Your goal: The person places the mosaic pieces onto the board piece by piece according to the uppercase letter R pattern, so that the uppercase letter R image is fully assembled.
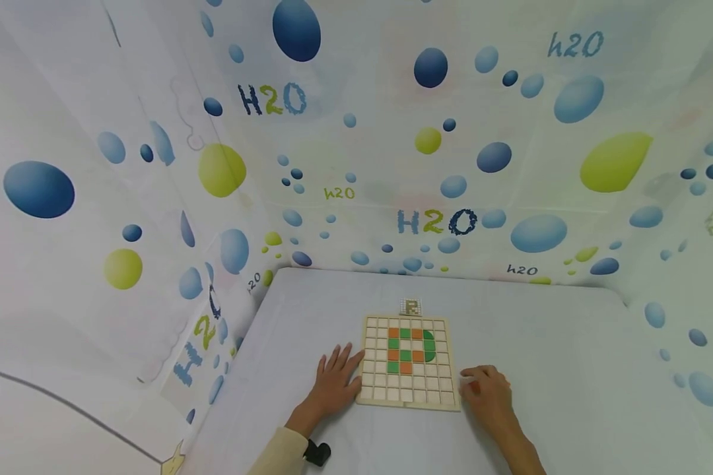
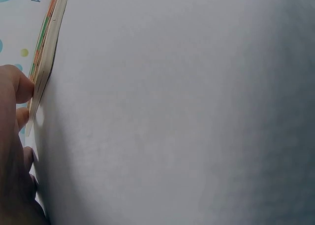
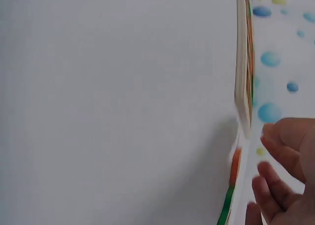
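Observation:
A square wooden grid board (image 1: 377, 395) lies on the white-covered table, with orange and green tiles (image 1: 394, 354) set in its cells in the shape of a P. One green piece (image 1: 430, 346) has a rounded outer side. My left hand (image 1: 335, 381) rests by the board's left edge, fingers spread, thumb and fingertip touching the rim; the left wrist view shows the fingers (image 2: 24, 89) against the board's side. My right hand (image 1: 488, 396) is beside the right edge, fingers loosely bent. In the right wrist view its thumb and forefinger tips (image 3: 269, 131) come close together, with nothing visible between them.
A small white card (image 1: 411, 307) with a tan pixel pattern sits just behind the board. The table (image 1: 546, 343) is bounded by white curtains (image 1: 380, 145) printed with blue and green drops. An orange-and-green strip (image 3: 235, 166) shows below the board in the right wrist view.

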Demonstrator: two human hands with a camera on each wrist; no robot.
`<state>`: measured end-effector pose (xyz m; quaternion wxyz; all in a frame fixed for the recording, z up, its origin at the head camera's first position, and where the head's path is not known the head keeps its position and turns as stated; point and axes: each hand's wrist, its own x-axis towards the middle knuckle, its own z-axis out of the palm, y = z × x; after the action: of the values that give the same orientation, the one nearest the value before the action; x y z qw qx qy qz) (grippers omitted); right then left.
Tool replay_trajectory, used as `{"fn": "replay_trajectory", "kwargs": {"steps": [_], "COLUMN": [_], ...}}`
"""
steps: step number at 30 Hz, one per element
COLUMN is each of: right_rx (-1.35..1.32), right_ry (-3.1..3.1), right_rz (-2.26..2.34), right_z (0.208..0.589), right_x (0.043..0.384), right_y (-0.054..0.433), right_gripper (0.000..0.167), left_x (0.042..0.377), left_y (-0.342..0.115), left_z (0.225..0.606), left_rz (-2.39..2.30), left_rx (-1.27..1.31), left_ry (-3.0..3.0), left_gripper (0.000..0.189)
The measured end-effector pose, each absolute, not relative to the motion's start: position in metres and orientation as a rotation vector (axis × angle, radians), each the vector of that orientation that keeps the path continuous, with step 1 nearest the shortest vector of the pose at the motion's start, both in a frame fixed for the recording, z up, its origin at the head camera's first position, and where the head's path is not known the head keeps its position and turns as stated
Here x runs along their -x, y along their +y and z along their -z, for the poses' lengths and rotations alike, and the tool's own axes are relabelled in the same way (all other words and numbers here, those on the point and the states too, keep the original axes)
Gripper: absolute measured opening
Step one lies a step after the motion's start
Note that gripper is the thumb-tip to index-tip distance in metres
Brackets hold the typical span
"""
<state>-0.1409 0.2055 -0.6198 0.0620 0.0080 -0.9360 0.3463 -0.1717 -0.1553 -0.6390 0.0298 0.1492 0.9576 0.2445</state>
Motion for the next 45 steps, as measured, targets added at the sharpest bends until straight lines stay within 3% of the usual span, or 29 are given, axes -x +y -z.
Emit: {"fn": "replay_trajectory", "kwargs": {"steps": [8,16,23,29,35,45], "right_rx": [0.358,0.137,0.162,0.163,0.054,-0.027], "right_ry": [-2.914,-3.004,-2.996,-2.965,-2.969,-3.027], "right_rz": [-1.062,-1.056,-1.089,-1.102,-1.185,-1.09], "right_z": [0.622,0.62,0.618,0.619,0.621,0.616], "right_x": [0.142,0.161,0.168,0.171,0.173,0.181], "right_y": [0.266,0.277,0.266,0.26,0.258,0.254], "right_gripper": [0.044,0.027,0.043,0.037,0.047,0.025], "left_x": [0.172,0.171,0.169,0.169,0.172,0.173], "left_y": [-0.156,-0.155,-0.156,-0.155,-0.155,-0.155], "left_z": [0.64,0.639,0.636,0.638,0.648,0.649], "left_rz": [-0.75,-0.798,-0.832,-0.834,-0.775,-0.758], "left_rx": [-0.455,-0.469,-0.483,-0.47,-0.444,-0.431], "left_ry": [2.951,2.955,2.95,2.953,2.98,2.975], "left_gripper": [0.058,0.058,0.056,0.056,0.056,0.056]}}
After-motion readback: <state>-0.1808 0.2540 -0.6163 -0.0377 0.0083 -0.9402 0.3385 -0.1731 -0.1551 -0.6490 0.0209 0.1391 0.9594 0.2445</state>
